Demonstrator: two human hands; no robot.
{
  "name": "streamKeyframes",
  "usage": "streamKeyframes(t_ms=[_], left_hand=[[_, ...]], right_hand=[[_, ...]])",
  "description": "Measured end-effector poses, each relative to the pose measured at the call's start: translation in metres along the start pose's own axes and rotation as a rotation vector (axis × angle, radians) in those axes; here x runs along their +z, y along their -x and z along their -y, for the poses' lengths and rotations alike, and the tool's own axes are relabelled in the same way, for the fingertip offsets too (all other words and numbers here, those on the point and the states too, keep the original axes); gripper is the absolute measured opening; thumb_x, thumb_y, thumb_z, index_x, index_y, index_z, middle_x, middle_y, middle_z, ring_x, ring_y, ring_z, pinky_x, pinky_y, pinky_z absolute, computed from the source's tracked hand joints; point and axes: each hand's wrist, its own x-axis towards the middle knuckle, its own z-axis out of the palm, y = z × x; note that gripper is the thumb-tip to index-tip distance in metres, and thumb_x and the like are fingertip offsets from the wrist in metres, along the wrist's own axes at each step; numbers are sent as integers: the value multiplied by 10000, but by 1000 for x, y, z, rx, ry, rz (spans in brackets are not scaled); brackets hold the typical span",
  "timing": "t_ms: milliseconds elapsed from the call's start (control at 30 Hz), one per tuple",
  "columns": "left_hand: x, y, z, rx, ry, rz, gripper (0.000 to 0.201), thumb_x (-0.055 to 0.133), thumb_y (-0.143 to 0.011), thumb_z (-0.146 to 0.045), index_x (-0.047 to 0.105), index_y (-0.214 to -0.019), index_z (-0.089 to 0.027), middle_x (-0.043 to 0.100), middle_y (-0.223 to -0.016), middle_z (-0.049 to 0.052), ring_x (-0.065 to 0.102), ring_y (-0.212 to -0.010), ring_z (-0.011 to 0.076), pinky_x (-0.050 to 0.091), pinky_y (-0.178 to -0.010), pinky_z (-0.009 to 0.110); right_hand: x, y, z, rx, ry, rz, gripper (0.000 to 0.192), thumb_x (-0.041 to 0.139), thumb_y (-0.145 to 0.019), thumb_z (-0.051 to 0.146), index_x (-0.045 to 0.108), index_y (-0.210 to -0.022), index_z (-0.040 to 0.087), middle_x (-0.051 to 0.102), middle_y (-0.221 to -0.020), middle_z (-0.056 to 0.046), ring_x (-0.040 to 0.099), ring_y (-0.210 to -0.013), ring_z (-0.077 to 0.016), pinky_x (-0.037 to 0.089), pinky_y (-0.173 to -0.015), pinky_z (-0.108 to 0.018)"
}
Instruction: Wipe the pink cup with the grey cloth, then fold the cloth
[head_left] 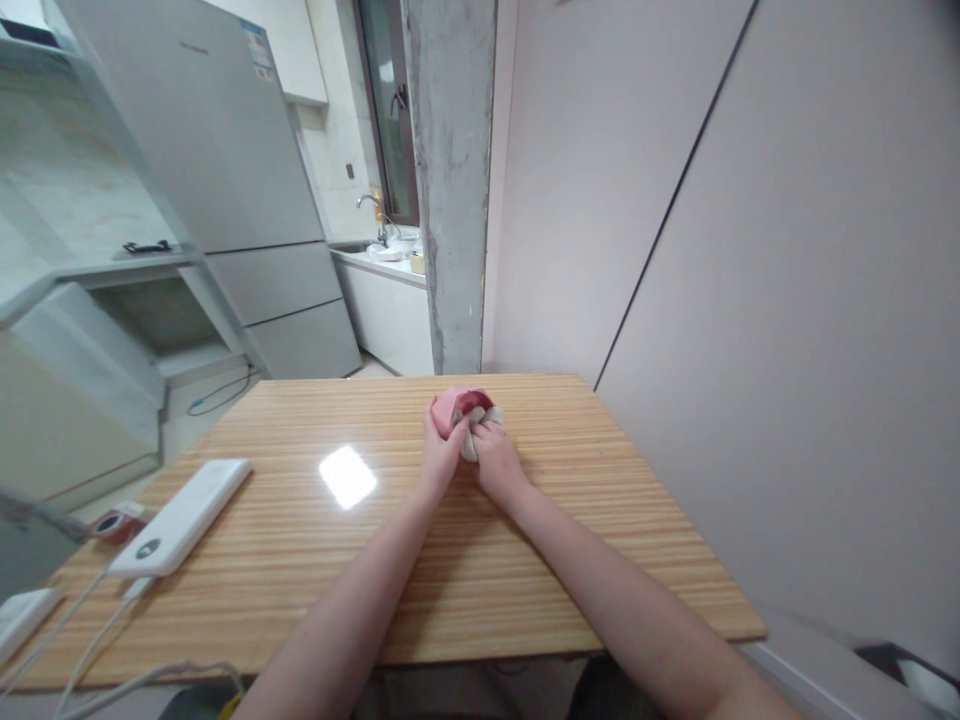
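Note:
Both my hands are together near the far edge of the wooden table. My left hand (pixel 441 456) is closed on the left side of a pink, hollow-looking item (pixel 450 402), perhaps a small bowl or pouch; its exact kind is unclear. My right hand (pixel 500 462) grips a crumpled whitish cloth (pixel 470 447), pressed into the open side of the pink item. The cloth bunches between the two hands and shows past the right fingers. Most of my right fingertips are hidden in its folds.
The striped wooden table (pixel 600 540) has a white power bank (pixel 184 515) with cables at the left. Beside it lies a small red-brown object (pixel 116 526). A white wall panel (pixel 787 350) borders the right; a fridge (pixel 202 130) and sink counter (pixel 390 310) stand behind.

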Motion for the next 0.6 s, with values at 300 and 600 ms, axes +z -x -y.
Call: streamKeyframes(t_ms=[300, 600], left_hand=[[-18, -13, -8, -85, -71, 114, 738, 761, -674, -380, 448, -1311, -178, 661, -1100, 121, 630, -1048, 256, 490, -915, 389], [-21, -14, -8, -43, -152, 168, 545, 746, -690, -427, 561, -1132, -167, 658, -1135, 127, 606, -1106, 266, 457, -968, 387]], right_hand=[[-3, -3, -3, -102, -41, 77, 215, 533, -866, 103, 689, -993, 176, 655, -1000, -82, 515, -1007, -205, 408, -889, -334], [-8, -1, -10, -138, -98, 111, 245, 656, -767, 109, 679, -996, 192, 641, -1031, -75, 519, -1016, -221, 424, -886, -348]])
